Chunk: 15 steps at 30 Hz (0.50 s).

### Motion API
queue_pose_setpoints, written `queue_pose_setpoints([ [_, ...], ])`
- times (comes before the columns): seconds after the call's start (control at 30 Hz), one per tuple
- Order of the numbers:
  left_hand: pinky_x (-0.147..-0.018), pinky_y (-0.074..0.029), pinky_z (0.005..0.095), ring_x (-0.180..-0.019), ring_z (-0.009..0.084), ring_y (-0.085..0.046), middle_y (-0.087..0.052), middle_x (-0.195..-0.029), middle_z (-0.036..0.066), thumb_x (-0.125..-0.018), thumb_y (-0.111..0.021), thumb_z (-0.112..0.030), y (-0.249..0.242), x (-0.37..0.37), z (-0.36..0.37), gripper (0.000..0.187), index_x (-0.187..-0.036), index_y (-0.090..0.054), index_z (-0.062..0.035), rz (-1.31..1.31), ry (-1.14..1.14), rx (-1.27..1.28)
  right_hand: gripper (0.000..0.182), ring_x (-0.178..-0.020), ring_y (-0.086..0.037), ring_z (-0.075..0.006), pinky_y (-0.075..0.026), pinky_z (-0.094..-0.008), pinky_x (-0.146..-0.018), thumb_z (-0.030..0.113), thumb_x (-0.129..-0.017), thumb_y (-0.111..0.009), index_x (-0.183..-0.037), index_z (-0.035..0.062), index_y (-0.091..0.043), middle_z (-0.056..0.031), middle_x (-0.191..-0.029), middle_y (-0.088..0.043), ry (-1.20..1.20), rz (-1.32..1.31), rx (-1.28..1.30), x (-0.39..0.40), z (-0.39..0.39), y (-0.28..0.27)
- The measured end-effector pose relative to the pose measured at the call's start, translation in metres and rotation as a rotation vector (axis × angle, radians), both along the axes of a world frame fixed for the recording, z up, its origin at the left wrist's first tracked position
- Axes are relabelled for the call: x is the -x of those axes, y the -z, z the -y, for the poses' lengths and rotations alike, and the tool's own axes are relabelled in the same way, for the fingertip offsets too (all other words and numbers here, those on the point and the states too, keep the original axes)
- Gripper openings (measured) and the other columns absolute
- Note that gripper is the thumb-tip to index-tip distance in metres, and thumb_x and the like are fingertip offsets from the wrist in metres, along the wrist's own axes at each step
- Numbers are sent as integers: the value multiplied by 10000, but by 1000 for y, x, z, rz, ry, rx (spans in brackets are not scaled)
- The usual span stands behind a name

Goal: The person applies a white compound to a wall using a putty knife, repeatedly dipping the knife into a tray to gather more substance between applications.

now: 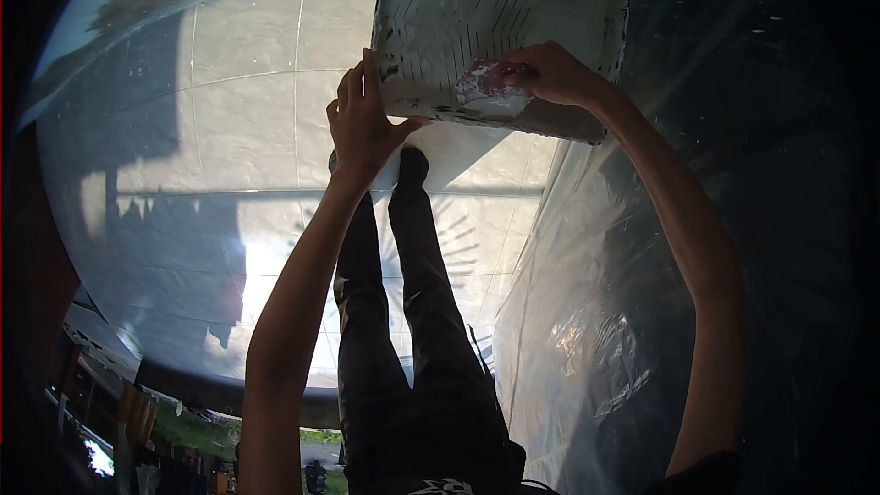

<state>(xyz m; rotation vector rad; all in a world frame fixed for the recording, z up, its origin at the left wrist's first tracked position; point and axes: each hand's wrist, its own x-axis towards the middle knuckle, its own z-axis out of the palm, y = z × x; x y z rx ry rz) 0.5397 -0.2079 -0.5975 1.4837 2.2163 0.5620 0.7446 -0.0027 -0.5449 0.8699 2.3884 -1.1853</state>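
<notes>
A grey-white box point(431, 14) with a rough, plaster-like coat is at the top of the view; several dark slanted lines mark its top face. My left hand point(359, 119) grips its near left corner, fingers up along the left side and thumb along the near edge. In my right hand point(555, 73) is a flat reddish spreader point(490, 84) smeared with white, pinched at its right end. The spreader lies against the box's face by the near edge, over a smoother pale patch. My right fingertips are partly hidden behind the hand.
Pale sheeting point(243, 119) with seam lines covers the floor around my feet point(413, 165). Translucent plastic sheeting point(587, 348) hangs or lies along the right side. Sunlight and shadows cross the floor. Greenery point(197, 431) and dark clutter show at the bottom left.
</notes>
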Motion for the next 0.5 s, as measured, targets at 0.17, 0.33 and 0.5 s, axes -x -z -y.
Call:
queue_pose_setpoints([
  [0.17,-915,-449,492,-1272,341,-460,-462,-1359,204,-580,-896,-432,0,3,-1,1209,-1491,-235,8,29,8,28,286,-680,-615,-165,-490,-328,-674,235,-905,-679,-1145,80,-685,-85,-817,-674,94,154,191,-4,-13,-10],
  [0.33,-933,-419,515,-1347,319,-383,-412,-1413,159,-546,-888,-475,-20,16,2,1229,-1506,-245,-57,31,-2,42,308,-597,-514,-78,-447,-259,-574,242,-945,-644,-1175,38,-658,-13,-740,-604,306,67,439,0,-17,-65],
  [0.5,-943,-419,500,-1333,336,-389,-403,-1414,170,-738,-804,-379,-77,49,3,972,-1496,-283,-67,72,-41,-64,322,-582,-472,-41,-400,-220,-528,235,-961,-626,-1177,-4,-636,17,-729,-587,558,-169,533,19,-15,-154],
])
